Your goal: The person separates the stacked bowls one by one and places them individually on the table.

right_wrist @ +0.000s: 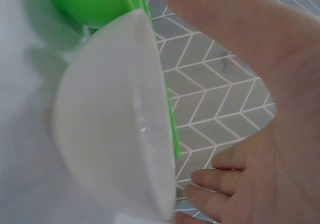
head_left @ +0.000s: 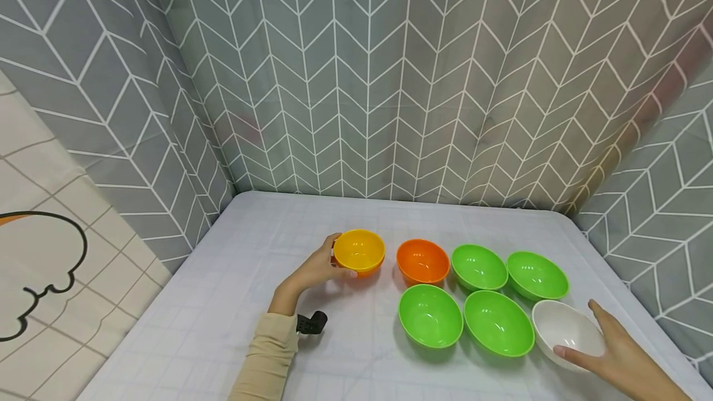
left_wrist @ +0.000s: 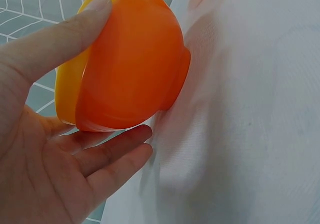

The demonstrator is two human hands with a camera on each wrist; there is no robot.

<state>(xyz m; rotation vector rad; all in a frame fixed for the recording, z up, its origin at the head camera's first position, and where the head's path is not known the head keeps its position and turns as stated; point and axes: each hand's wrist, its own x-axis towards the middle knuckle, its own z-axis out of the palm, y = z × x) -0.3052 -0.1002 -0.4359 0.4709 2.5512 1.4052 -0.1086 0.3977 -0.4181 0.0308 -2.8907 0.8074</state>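
A yellow bowl (head_left: 359, 249) sits nested inside an orange bowl (left_wrist: 135, 63), left of the other bowls. My left hand (head_left: 320, 268) grips the yellow bowl from its left side; the thumb (left_wrist: 75, 36) lies near the rim and the fingers curve round the opposite side. At the right end of the group is a white bowl (head_left: 565, 330), mouth up. My right hand (head_left: 618, 351) is beside it, thumb and fingers spread apart. In the right wrist view a gap shows between the white bowl's rim and the fingers (right_wrist: 220, 181).
Another orange bowl (head_left: 423, 262) stands right of the nested pair. Green bowls stand in back (head_left: 479, 267) and front (head_left: 499, 323) rows beside the white bowl. All rest on a white-covered table (head_left: 223, 327), with patterned grey curtains (head_left: 390, 79) behind and at the sides.
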